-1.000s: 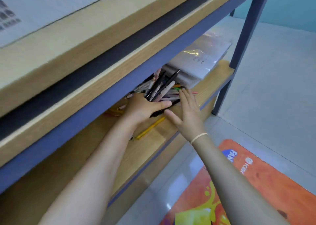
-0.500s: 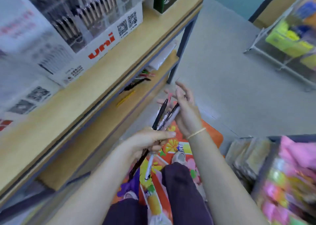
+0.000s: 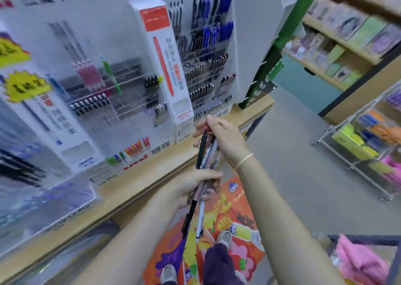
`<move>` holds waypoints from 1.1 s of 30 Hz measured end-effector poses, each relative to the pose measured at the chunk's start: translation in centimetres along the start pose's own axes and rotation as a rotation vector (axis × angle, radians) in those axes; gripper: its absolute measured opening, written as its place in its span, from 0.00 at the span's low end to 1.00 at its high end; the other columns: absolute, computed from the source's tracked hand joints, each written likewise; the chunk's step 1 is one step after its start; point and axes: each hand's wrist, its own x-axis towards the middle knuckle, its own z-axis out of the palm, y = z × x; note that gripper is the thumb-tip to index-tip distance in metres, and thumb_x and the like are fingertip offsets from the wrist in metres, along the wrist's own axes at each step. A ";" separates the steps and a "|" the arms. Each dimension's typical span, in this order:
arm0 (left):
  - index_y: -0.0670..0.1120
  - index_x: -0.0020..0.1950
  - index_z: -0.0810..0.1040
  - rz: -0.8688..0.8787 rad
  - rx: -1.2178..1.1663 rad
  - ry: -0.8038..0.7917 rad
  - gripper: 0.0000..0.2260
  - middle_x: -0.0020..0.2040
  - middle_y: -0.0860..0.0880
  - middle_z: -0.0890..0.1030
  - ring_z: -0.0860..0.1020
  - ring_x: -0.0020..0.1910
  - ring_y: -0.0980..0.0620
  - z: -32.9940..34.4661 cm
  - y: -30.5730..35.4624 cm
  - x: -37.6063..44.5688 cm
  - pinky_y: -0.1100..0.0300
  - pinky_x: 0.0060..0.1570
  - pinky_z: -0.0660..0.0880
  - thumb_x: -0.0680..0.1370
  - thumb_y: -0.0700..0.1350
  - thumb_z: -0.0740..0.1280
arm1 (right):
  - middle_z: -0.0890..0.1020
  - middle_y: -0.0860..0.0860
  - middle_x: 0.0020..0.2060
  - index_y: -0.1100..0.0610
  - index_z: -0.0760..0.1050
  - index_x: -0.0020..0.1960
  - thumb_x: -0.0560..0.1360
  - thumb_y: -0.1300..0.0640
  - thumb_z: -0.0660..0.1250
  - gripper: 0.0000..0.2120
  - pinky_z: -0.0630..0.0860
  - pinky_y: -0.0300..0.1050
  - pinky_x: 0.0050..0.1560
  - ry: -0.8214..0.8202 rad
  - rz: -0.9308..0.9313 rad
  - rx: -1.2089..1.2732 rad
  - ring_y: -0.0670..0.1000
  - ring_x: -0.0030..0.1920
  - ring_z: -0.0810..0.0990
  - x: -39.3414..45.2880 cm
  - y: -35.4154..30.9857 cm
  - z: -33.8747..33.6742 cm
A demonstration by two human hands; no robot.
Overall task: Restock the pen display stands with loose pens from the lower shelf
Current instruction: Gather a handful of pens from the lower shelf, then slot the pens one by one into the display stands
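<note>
My left hand (image 3: pixel 195 185) grips a bundle of loose pens (image 3: pixel 204 152) around the middle; black and white barrels stick out above and below the fist. My right hand (image 3: pixel 221 139) is at the upper ends of the same pens, fingers curled around their tips. Both hands are held in front of the wooden counter (image 3: pixel 152 172). On it stand the white pen display stands (image 3: pixel 165 72), with clear racks holding rows of black, blue, pink and green pens. The view is blurred by motion.
An orange patterned floor mat (image 3: pixel 234 215) lies under my feet. A wire rack with colourful packets (image 3: pixel 366 146) stands at the right, shelves of boxed goods (image 3: pixel 347 35) behind it. A bin with pink items (image 3: pixel 360 261) is at the lower right.
The hands took pens from the lower shelf and lifted them out. The view rose from the shelf to the display stands, with the pens now held upright between both hands.
</note>
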 end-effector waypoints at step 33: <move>0.44 0.51 0.74 0.919 -0.653 0.882 0.06 0.31 0.48 0.74 0.73 0.27 0.52 -3.2 11.2 4.5 0.61 0.29 0.74 0.80 0.34 0.66 | 0.71 0.51 0.28 0.55 0.70 0.38 0.82 0.55 0.61 0.13 0.60 0.37 0.23 0.013 0.305 0.392 0.47 0.24 0.64 8.2 2.3 5.2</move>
